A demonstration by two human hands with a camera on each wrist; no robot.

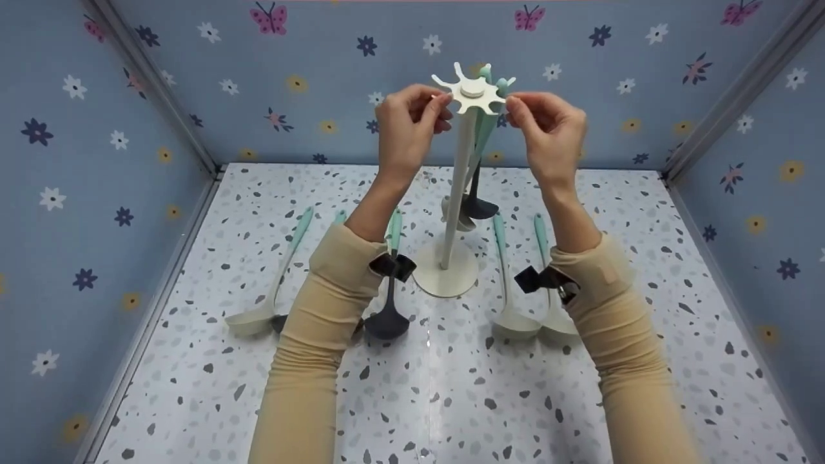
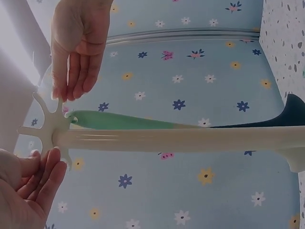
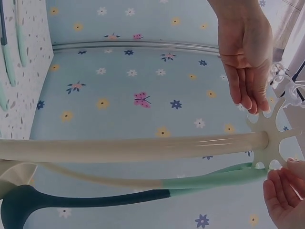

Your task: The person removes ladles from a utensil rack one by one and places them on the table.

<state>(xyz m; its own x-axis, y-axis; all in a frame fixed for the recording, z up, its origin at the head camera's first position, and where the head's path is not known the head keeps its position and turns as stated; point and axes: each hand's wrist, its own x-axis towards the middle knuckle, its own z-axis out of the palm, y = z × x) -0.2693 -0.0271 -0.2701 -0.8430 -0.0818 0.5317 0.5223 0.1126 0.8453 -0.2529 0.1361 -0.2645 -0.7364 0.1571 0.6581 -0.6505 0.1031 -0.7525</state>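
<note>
A cream utensil stand [image 1: 459,161] rises upright on a round base, with a hooked, star-like top [image 1: 474,93]. The left hand [image 1: 410,129] pinches one hook on the top's left side between thumb and fingertips. On the opposite side, the right hand [image 1: 551,132] pinches another hook the same way. Two ladles with mint-green handles hang at the back right of the stand, close to the right hand. One has a dark bowl [image 1: 480,207] and the other a cream bowl [image 3: 16,174]. The left wrist view also shows both hands on the top.
On the speckled table [image 1: 425,399], a cream ladle [image 1: 254,316] and a dark ladle [image 1: 388,319] lie left of the base. Right of it lie two more cream ladles, one nearer [image 1: 515,324]. The left forearm partly covers others. Flowered panels [image 1: 412,38] enclose the table.
</note>
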